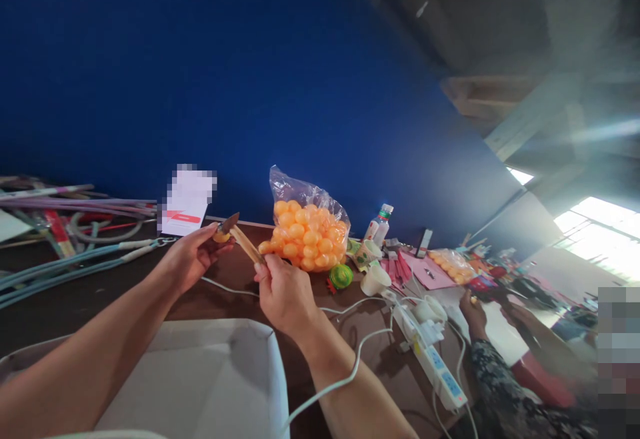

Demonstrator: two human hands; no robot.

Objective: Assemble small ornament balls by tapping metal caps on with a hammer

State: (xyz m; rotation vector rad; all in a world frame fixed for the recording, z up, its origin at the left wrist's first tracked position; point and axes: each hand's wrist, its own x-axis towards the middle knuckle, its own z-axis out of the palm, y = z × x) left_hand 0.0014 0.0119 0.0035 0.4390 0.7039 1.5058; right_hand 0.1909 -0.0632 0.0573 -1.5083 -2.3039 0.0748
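My left hand is closed around a small yellow rounded piece, mostly covered by the fingers. My right hand grips a flat wooden stick that points up and left to my left hand. At the stick's far end is a dark pointed piece; whether the two are joined, I cannot tell. Just behind my right hand stands a clear plastic bag full of orange balls. A green ball-shaped thing lies to the right of the bag.
A white tray lies below my forearms. Thin rods and cords crowd the left side. Rightward are paper cups, a bottle and a power strip with loose cables. Another person's hand is farther right.
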